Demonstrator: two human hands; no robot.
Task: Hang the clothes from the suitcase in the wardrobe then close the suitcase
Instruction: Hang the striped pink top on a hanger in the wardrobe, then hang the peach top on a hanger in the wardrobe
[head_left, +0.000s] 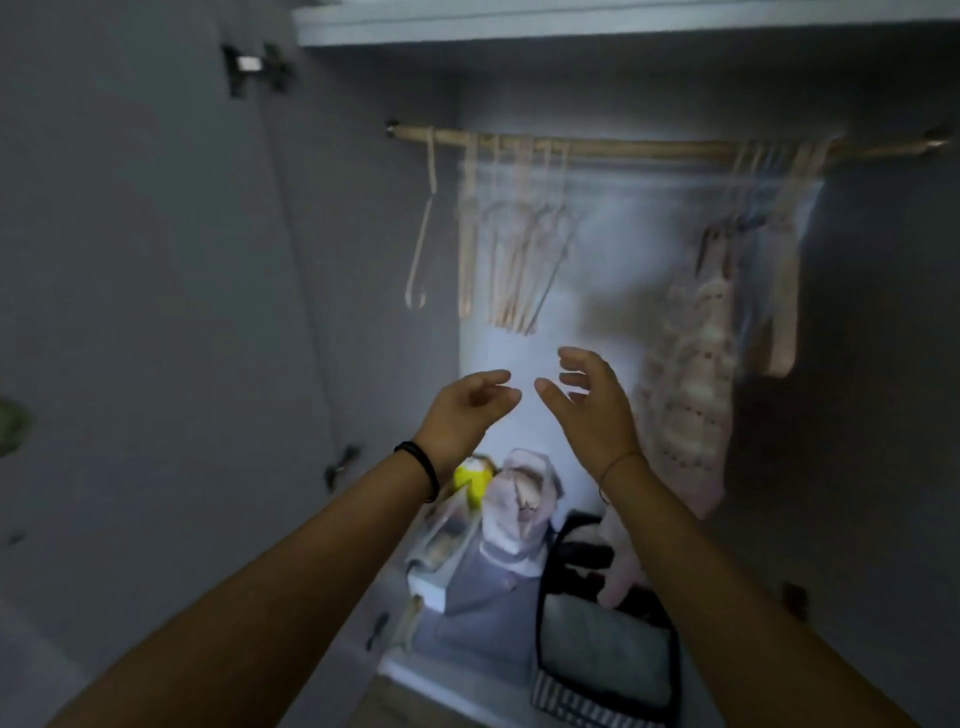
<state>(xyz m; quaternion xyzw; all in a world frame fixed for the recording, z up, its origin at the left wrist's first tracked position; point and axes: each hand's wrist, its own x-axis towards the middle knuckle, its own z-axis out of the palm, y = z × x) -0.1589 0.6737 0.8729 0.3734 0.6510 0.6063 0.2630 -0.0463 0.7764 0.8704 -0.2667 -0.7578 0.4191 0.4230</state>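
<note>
A wooden rod (649, 148) runs across the top of the wardrobe (363, 312), under a white shelf (571, 26). One hanger (423, 234) hangs alone near the rod's left end. Just beside it hangs a bunch of bare hangers (514, 260). Near the right end, clothes (696, 395) hang close together, one pale and knitted. Down below, the floor (415, 670) inside is white. A black bag (608, 654) sits on it at the right, with a striped thing (571, 701) at its front. A grey cloth (488, 597) lies beside the bag. Behind the cloth is a pale bundle (524, 493). A white box (428, 584) and a yellow thing (472, 480) are to the left.
</note>
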